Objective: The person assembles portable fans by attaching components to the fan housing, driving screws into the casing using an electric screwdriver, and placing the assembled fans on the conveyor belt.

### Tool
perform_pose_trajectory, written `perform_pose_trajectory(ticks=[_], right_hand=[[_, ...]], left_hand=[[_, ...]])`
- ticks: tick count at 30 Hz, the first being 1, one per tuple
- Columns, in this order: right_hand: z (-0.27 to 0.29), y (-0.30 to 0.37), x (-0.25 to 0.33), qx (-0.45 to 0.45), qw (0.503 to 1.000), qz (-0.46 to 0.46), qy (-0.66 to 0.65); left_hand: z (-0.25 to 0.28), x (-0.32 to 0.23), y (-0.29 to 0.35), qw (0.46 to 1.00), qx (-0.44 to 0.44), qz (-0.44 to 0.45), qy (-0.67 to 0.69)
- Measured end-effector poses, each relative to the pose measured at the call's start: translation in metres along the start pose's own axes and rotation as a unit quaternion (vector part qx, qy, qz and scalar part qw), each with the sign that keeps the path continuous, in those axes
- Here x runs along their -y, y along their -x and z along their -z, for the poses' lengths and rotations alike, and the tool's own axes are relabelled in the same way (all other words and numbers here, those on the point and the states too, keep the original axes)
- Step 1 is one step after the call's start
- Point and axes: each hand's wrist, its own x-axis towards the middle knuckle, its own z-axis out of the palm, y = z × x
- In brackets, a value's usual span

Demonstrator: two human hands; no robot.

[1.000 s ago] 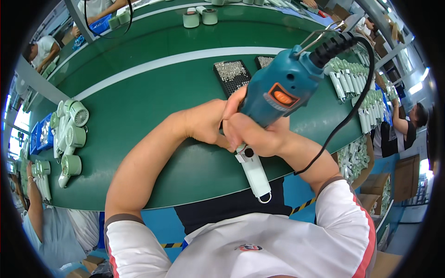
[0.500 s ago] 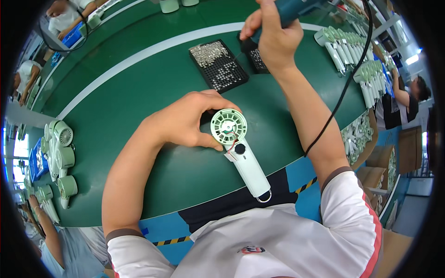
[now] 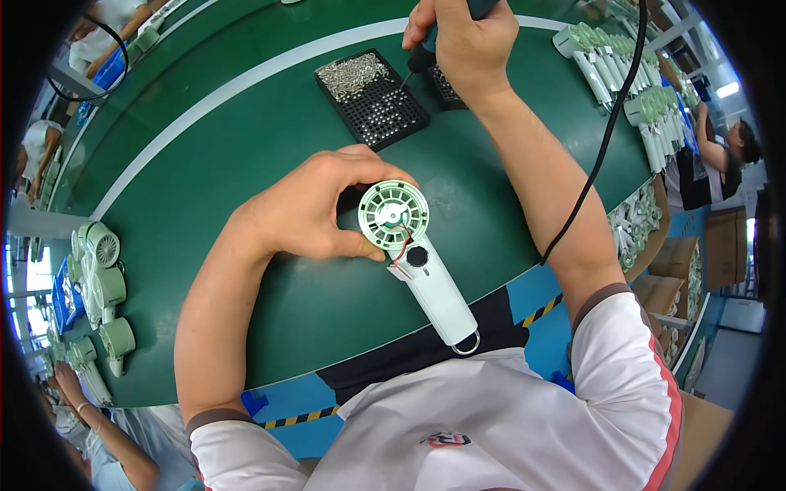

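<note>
The person is holding a small handheld fan down on the green tabletop, near the body, its pale green round head uppermost and its white handle pointing toward the near edge. The left hand is curled around the left side of the fan head, thumb and fingers clamped on its rim. The right hand is reaching to the far side, closed around an electric screwdriver whose tip is dipping toward the black screw tray, loosely heaped with small silver screws at its far end. The step in hand looks like picking up a screw on the bit, though whether one is already seated is too small to tell. The next move calls for carrying the bit back to a screw hole on the fan head while the left hand is keeping it from turning.
</note>
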Motion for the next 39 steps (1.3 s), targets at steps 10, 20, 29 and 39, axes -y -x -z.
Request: perform_pose_trajectory(ticks=[10,20,29,39], right_hand=[[-0.002,0.002,0.0,0.017,0.999,-0.018,0.036],[-0.011,0.007,-0.001,0.06,0.997,-0.016,0.035],[-0.009,0.004,-0.004,0.025,0.998,-0.035,0.045],[0.004,-0.001,-0.006,0.108,0.99,0.068,0.058]], left_hand=[[0.0,0.002,0.001,1.0,0.001,-0.002,-0.008],[-0.001,0.0,0.0,1.0,0.0,0.005,-0.007],[0.0,0.002,0.001,1.0,0.006,0.007,-0.01],[0.0,0.0,0.001,1.0,0.003,0.008,-0.015]])
